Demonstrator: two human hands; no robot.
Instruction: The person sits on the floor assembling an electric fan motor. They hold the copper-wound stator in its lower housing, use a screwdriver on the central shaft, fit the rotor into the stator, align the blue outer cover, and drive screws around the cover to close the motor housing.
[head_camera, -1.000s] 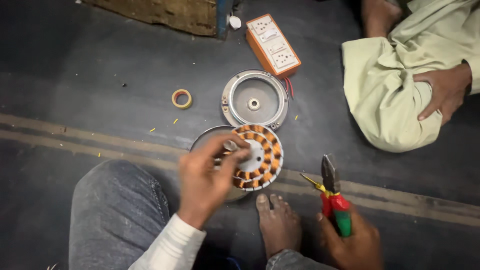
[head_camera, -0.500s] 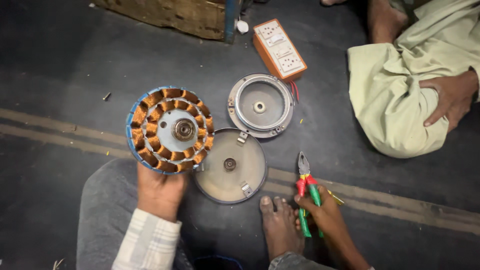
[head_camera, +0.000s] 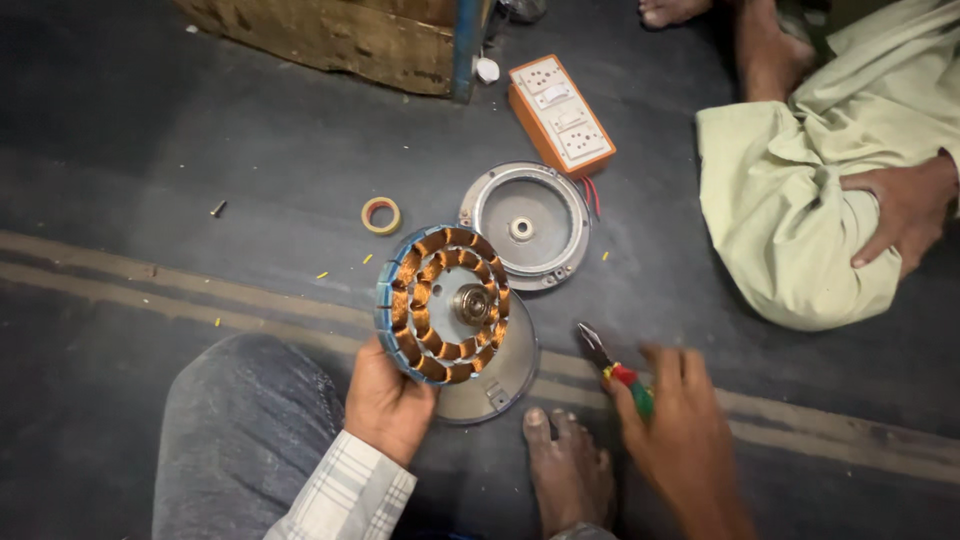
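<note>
Left hand (head_camera: 385, 400) gripping copper-wound stator (head_camera: 443, 303) over 1 empty cover (head_camera: 497, 375), right hand (head_camera: 680, 425) clasping pliers (head_camera: 615, 368)

Dark floor (head_camera: 150, 180), tape roll (head_camera: 381, 215), round metal cover (head_camera: 525, 224), orange switchboard (head_camera: 560, 115), screw (head_camera: 218, 208)

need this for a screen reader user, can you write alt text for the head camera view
Seen from above, the left hand holds up a round motor stator ringed with copper coils, over a metal cover on the dark floor. The right hand grips red-and-green pliers; a second metal cover, a tape roll and an orange socket box lie beyond.
</note>
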